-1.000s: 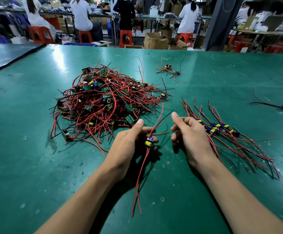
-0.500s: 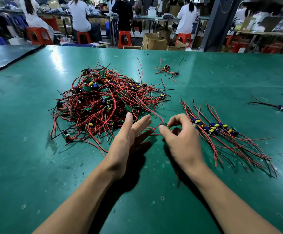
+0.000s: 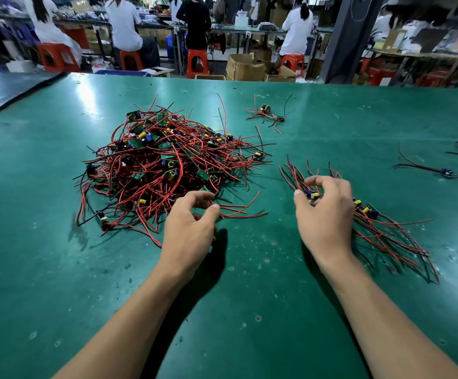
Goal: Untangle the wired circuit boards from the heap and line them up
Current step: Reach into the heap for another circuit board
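- Green table (image 3: 249,310): the heap (image 3: 165,165) of wired circuit boards is seen at 11 o'clock from the view centre, a tangle of red and black leads with small green boards carrying yellow and blue parts.
- Lined-up row (image 3: 370,214) of boards is seen at 3 o'clock, well apart from the heap; its leads fan towards 11 and 5 o'clock.
- Left hand (image 3: 189,231): placed at the heap's 5 o'clock edge, fingers curled, thumb tip laid against loose red wires (image 3: 245,213) that trail towards 3 o'clock. It cannot be told whether these are pinched.
- Right hand (image 3: 327,214): set over the row's 9 o'clock end, thumb and curled fingers closed round one circuit board (image 3: 314,196), which is held down among the row's leads.
- A small cluster (image 3: 266,112) of wired boards is noted at 12 o'clock, and a single board (image 3: 446,171) with dark leads at 2 o'clock.
- Beyond the far table edge, seated people and red stools (image 3: 197,61) are seen.
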A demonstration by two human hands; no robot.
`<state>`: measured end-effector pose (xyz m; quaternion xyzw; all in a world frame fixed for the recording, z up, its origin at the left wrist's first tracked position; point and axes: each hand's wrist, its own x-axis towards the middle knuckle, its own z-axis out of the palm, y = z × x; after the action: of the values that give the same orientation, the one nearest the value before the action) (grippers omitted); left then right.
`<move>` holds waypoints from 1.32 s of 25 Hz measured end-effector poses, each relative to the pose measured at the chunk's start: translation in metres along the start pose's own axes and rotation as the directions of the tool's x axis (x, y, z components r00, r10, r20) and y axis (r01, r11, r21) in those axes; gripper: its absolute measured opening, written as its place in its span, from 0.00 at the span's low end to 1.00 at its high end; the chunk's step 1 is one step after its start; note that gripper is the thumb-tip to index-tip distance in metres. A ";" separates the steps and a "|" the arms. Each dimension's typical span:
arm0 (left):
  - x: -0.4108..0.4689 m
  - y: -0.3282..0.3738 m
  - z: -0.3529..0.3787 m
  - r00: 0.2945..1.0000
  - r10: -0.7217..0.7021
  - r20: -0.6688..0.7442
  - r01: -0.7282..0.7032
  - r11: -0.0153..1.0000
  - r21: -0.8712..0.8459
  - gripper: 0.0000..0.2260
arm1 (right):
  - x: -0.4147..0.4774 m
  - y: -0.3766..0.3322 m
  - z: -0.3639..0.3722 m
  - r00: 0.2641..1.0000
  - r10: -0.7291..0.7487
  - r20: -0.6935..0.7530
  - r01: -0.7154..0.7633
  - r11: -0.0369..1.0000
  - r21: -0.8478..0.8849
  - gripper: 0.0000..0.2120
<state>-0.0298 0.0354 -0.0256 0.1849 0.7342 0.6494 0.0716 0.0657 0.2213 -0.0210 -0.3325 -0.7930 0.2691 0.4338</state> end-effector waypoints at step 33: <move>-0.004 0.014 -0.003 0.943 -0.159 0.294 0.266 0.889 -0.373 0.06 | -0.024 -0.015 0.014 0.897 -0.047 0.439 0.036 0.999 0.035 0.17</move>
<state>-0.0242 0.0327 -0.0119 0.1656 0.5830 0.7469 0.2735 0.0587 0.1916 -0.0298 -0.2405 -0.8738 0.3383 0.2535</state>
